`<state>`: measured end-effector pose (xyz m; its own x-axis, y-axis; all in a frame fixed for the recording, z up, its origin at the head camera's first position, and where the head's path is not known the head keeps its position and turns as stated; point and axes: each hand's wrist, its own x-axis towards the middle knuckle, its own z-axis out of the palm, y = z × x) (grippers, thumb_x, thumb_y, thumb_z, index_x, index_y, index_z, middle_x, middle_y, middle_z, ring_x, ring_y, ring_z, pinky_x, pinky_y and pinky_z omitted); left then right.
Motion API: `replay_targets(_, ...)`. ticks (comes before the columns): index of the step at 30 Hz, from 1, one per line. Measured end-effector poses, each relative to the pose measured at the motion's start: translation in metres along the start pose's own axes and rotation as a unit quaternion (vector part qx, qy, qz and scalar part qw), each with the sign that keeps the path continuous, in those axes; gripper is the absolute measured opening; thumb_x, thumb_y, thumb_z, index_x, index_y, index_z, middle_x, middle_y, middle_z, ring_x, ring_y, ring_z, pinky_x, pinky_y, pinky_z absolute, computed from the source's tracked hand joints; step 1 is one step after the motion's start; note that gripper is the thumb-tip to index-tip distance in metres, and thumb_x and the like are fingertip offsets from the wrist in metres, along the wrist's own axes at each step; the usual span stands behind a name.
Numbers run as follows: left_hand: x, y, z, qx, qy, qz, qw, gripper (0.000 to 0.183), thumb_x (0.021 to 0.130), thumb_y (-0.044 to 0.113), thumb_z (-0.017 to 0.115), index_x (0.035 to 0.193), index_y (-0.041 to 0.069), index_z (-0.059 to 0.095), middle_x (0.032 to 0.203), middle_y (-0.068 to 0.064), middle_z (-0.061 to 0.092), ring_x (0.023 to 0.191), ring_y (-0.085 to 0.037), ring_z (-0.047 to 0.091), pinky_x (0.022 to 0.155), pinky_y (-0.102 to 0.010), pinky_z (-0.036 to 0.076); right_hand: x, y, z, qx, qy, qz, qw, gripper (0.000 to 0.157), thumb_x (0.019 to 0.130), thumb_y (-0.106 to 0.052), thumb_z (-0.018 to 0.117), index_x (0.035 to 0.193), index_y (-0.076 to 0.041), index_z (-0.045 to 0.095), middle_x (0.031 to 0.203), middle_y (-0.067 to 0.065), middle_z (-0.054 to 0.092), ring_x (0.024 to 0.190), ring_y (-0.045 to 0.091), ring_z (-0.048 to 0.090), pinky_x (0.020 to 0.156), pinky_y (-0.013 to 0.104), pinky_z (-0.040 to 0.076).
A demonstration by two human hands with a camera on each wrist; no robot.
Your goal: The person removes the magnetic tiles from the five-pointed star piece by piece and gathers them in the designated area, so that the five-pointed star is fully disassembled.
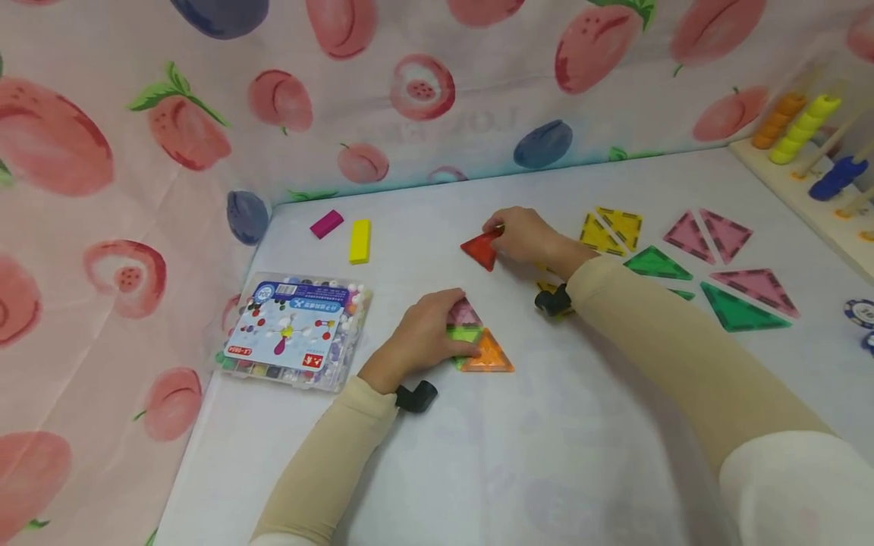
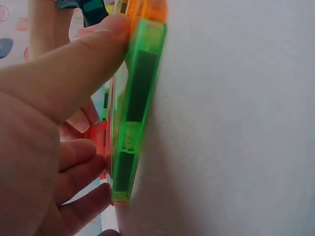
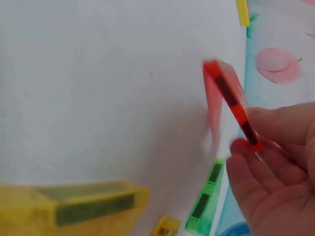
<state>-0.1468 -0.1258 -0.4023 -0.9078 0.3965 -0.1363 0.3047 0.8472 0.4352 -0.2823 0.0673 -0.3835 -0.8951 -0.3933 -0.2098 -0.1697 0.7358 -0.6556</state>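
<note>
My right hand (image 1: pixel 526 236) pinches a translucent red triangular magnetic tile (image 1: pixel 479 249) between thumb and fingers. In the right wrist view that red tile (image 3: pixel 230 96) is tilted, its dark magnet strips showing along one edge. Nearer me, my left hand (image 1: pixel 418 335) holds a small group of tiles lying on the table: a pink triangle (image 1: pixel 464 314), a light green tile (image 1: pixel 463 334) and an orange triangle (image 1: pixel 488 355). The left wrist view has the thumb on the orange and green tiles (image 2: pixel 141 83), with the other fingertips at the group's far edge. The hand partly covers the pink and green pieces.
Yellow (image 1: pixel 620 227), pink (image 1: pixel 729 236) and green triangle tiles (image 1: pixel 740 309) lie right of the right hand. A clear bead box (image 1: pixel 287 334) sits at left, with magenta (image 1: pixel 327 224) and yellow blocks (image 1: pixel 359 241) behind it. A wooden peg stacker (image 1: pixel 785 167) stands far right; patterned cloth hangs behind.
</note>
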Motion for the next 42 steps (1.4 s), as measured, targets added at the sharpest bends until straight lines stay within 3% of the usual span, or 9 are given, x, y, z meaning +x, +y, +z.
replay_targets(5,0.001,0.001,0.001,0.0,-0.001,0.011,0.9999,0.083,0.063,0.054,0.073,0.128,0.012,0.042,0.12,0.001,0.048,0.105,-0.015,0.043,0.09,-0.032,0.038,-0.012,0.004,-0.008,-0.001,0.022,-0.004,1.0,0.034,0.089,-0.016,0.053,0.123,-0.013,0.052,0.126,0.006,0.049,0.115,0.023,0.041,0.093,0.039,0.036)
replay_targets(12,0.0,-0.002,0.001,0.002,0.001,0.003,1.0,0.086,0.063,0.058,0.07,0.13,0.013,0.041,0.122,0.001,0.047,0.105,-0.015,0.042,0.09,-0.035,0.038,-0.045,0.011,-0.018,-0.007,0.001,-0.033,0.999,0.035,0.088,-0.022,0.056,0.122,-0.013,0.051,0.115,0.004,0.054,0.103,0.02,0.048,0.087,0.038,0.041)
replay_targets(17,-0.002,-0.004,-0.003,0.001,-0.008,0.002,1.0,0.088,0.064,0.061,0.068,0.132,0.013,0.04,0.126,-0.001,0.045,0.109,-0.018,0.041,0.093,-0.038,0.035,-0.072,0.018,-0.012,-0.019,-0.031,-0.058,0.998,0.038,0.085,-0.026,0.061,0.121,-0.014,0.054,0.113,0.003,0.056,0.1,0.017,0.05,0.082,0.036,0.044)
replay_targets(25,-0.007,-0.013,-0.009,-0.002,-0.054,0.011,0.9985,0.08,0.068,0.048,0.072,0.136,0.022,0.039,0.133,0.003,0.041,0.118,-0.017,0.036,0.096,-0.039,0.032,-0.108,0.02,0.002,-0.023,-0.047,-0.106,0.993,0.036,0.082,-0.024,0.066,0.114,-0.012,0.059,0.1,0.0,0.06,0.083,0.015,0.054,0.068,0.028,0.047)
replay_targets(34,-0.015,0.0,0.0,0.061,0.014,-0.037,0.9974,0.076,0.068,0.058,0.066,0.128,0.017,0.045,0.12,0.0,0.051,0.109,-0.018,0.041,0.087,-0.039,0.035,-0.124,0.016,0.015,-0.021,-0.051,-0.099,0.994,0.037,0.08,-0.026,0.067,0.114,-0.013,0.059,0.102,-0.002,0.06,0.09,0.013,0.052,0.074,0.028,0.046)
replay_targets(37,-0.017,0.001,-0.001,0.06,0.012,-0.038,0.9974,0.08,0.068,0.058,0.067,0.13,0.015,0.043,0.123,-0.001,0.048,0.113,-0.02,0.038,0.09,-0.041,0.033,-0.126,0.014,0.02,-0.017,-0.062,-0.097,0.993,0.038,0.081,-0.026,0.066,0.115,-0.013,0.058,0.104,-0.002,0.06,0.092,0.013,0.052,0.076,0.029,0.046)
replay_targets(42,-0.019,-0.005,-0.008,0.026,-0.03,-0.008,0.9992,0.083,0.067,0.045,0.075,0.136,0.018,0.037,0.134,0.002,0.039,0.124,-0.017,0.028,0.097,-0.042,0.028,-0.129,0.01,0.027,-0.02,-0.081,-0.093,0.992,0.039,0.081,-0.026,0.066,0.117,-0.014,0.057,0.104,-0.004,0.059,0.092,0.013,0.051,0.079,0.03,0.045)
